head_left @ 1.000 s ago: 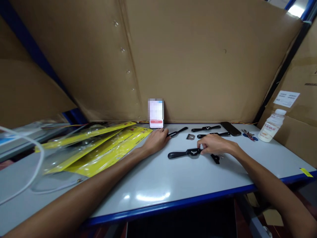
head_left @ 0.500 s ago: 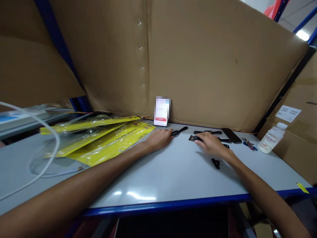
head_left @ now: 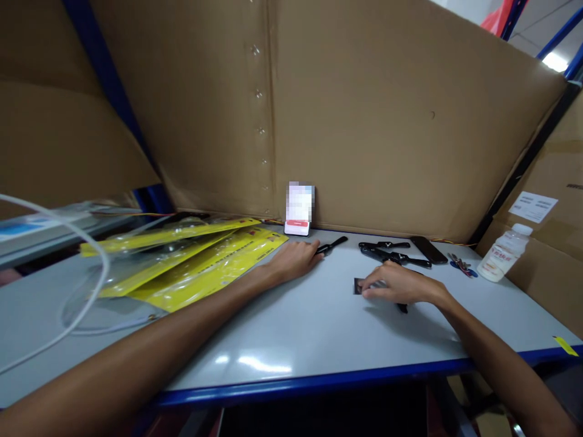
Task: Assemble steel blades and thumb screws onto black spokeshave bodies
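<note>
My left hand (head_left: 298, 261) is closed around a black spokeshave (head_left: 336, 244); one handle sticks out to the right past the fingers. My right hand (head_left: 398, 282) is low over the table, its thumb and fingers pinching a small dark square plate (head_left: 357, 286) that looks like a blade. Just behind the right hand lie more black spokeshaves (head_left: 395, 257), side by side. A small black part (head_left: 402, 308) shows partly below the right hand, mostly covered by it.
Yellow blister packs (head_left: 209, 267) and a white cable (head_left: 102, 273) lie on the left. A lit phone (head_left: 298, 209) leans on the cardboard wall (head_left: 355, 121). Toward the right are a dark phone (head_left: 428, 249), keys (head_left: 462, 265) and a plastic bottle (head_left: 504, 255).
My right hand has moved toward me, away from the spokeshaves, carrying the small dark plate with it. The left hand stays on its spokeshave. The view has shifted slightly.
</note>
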`<action>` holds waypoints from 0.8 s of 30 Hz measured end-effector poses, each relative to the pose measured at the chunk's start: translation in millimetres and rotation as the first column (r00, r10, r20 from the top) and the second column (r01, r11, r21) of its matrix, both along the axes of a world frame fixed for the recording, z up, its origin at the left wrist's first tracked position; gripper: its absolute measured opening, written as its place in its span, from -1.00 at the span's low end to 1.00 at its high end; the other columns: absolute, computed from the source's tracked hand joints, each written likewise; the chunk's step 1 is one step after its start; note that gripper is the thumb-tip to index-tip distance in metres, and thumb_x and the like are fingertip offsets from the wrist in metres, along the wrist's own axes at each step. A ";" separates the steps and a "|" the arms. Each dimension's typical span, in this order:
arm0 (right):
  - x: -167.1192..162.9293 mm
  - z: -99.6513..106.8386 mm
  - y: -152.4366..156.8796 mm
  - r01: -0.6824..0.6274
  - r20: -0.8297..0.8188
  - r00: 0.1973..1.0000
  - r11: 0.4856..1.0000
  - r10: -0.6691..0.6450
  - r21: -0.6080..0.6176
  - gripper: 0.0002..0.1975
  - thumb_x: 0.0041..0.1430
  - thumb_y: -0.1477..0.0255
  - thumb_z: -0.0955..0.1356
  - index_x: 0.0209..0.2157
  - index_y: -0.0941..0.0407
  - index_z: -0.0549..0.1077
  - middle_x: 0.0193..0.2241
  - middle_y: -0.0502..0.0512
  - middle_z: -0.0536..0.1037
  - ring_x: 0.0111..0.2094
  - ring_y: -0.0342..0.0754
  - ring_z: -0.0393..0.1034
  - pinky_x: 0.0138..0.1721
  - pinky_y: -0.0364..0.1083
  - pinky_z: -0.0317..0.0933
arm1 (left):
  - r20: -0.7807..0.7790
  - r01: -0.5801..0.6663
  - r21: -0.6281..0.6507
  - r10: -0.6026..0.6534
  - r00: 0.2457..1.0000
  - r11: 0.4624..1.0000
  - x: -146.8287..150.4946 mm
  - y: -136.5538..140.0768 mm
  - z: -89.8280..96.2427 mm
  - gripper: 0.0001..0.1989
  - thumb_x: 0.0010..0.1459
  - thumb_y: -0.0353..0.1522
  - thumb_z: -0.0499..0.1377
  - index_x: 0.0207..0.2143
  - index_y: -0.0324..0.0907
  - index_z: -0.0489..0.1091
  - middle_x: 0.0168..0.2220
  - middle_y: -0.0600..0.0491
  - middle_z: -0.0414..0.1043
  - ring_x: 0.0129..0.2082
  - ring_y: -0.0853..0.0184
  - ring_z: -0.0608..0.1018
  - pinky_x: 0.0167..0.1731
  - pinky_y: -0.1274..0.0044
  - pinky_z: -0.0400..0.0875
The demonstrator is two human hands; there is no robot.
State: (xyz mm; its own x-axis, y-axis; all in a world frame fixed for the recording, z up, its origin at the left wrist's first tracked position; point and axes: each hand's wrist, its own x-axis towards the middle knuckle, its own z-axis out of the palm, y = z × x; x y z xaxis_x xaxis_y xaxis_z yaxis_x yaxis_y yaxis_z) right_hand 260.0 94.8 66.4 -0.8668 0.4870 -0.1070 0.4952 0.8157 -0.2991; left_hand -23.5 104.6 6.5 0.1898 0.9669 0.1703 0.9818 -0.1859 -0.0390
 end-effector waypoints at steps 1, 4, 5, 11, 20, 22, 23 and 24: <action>4.3 3.2 0.8 0.004 -0.001 1.000 1.000 -0.004 -0.019 -0.74 0.35 0.29 0.32 -0.15 0.07 0.63 -0.19 0.05 0.67 -0.21 -0.03 0.50 -0.08 -0.06 0.24 | -0.009 0.012 -0.005 -0.012 1.000 1.000 0.9 -2.1 0.6 -0.64 0.43 -0.19 -0.11 -0.08 -0.22 0.38 -0.20 -0.24 0.60 -0.20 -0.05 0.63 -0.27 0.32 0.37; 12.4 6.4 7.6 0.107 -0.002 0.994 0.993 -0.107 -0.041 -0.79 0.26 0.31 0.37 -0.19 0.10 0.62 -0.25 0.07 0.67 -0.23 -0.02 0.48 -0.18 -0.08 0.22 | -0.042 0.048 -0.026 -0.049 0.998 0.999 7.5 -12.7 -0.1 -0.62 0.44 -0.19 -0.13 -0.08 -0.20 0.38 -0.28 -0.20 0.60 -0.26 -0.02 0.63 -0.33 0.35 0.34; 13.4 6.0 9.8 0.161 0.002 0.987 0.987 -0.161 -0.024 -0.78 0.23 0.30 0.39 -0.17 0.10 0.60 -0.28 0.08 0.66 -0.25 -0.01 0.47 -0.23 -0.09 0.21 | -0.053 0.067 -0.034 -0.069 0.996 0.997 10.8 -17.6 -1.0 -0.63 0.44 -0.19 -0.13 -0.07 -0.19 0.38 -0.29 -0.18 0.60 -0.28 -0.01 0.63 -0.34 0.35 0.34; 9.4 -5.8 11.4 0.167 0.099 0.980 0.983 -0.174 0.075 -0.68 0.08 0.22 0.46 -0.18 0.12 0.53 -0.26 0.14 0.56 -0.26 0.03 0.38 -0.36 -0.10 0.08 | -0.076 0.305 -0.082 -0.311 0.948 0.949 28.0 -49.1 -1.6 -0.61 0.47 -0.15 -0.17 -0.10 -0.16 0.35 -0.33 -0.10 0.59 -0.34 0.07 0.62 -0.39 0.38 0.31; 7.6 -5.9 3.1 0.110 0.127 0.985 0.993 -0.114 0.033 -0.76 0.06 0.34 0.45 -0.22 0.09 0.48 -0.26 0.12 0.51 -0.28 0.01 0.34 -0.35 -0.08 0.09 | -0.019 0.398 -0.114 -0.402 0.915 0.910 34.1 -61.9 5.9 -0.53 0.45 -0.04 -0.18 -0.15 -0.14 0.38 -0.39 -0.05 0.55 -0.39 0.15 0.59 -0.42 0.41 0.28; 7.7 -3.8 -0.7 0.110 0.144 0.983 0.992 -0.118 0.061 -0.78 0.08 0.35 0.44 -0.22 0.10 0.49 -0.27 0.12 0.52 -0.30 0.01 0.35 -0.36 -0.08 0.09 | 0.021 0.387 -0.100 -0.387 0.922 0.917 34.1 -62.5 5.0 -0.55 0.46 -0.07 -0.17 -0.15 -0.15 0.38 -0.38 -0.04 0.55 -0.39 0.16 0.59 -0.41 0.42 0.29; 7.6 -3.5 -2.3 0.114 0.152 0.980 0.991 -0.125 0.076 -0.81 0.09 0.37 0.43 -0.23 0.10 0.50 -0.28 0.13 0.53 -0.31 0.01 0.36 -0.36 -0.08 0.09 | 0.037 0.381 -0.098 -0.379 0.924 0.919 34.0 -62.6 4.7 -0.57 0.46 -0.09 -0.16 -0.14 -0.15 0.38 -0.37 -0.04 0.55 -0.40 0.17 0.58 -0.41 0.42 0.29; 7.6 -3.6 -3.4 0.120 0.158 0.979 0.989 -0.132 0.088 -0.83 0.10 0.39 0.42 -0.24 0.11 0.51 -0.29 0.13 0.54 -0.32 0.00 0.37 -0.36 -0.08 0.10 | 0.051 0.378 -0.099 -0.374 0.926 0.921 34.0 -62.6 4.7 -0.59 0.46 -0.11 -0.14 -0.14 -0.15 0.38 -0.37 -0.04 0.55 -0.41 0.17 0.58 -0.40 0.42 0.29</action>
State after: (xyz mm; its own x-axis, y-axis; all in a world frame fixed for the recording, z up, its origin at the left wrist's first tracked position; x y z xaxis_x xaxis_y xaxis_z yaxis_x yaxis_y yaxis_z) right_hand 267.5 91.4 62.8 -0.7720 0.6036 -0.1992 0.6323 0.7611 -0.1446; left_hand 10.6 41.9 11.2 0.5392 0.8381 0.0835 0.8393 -0.5429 0.0294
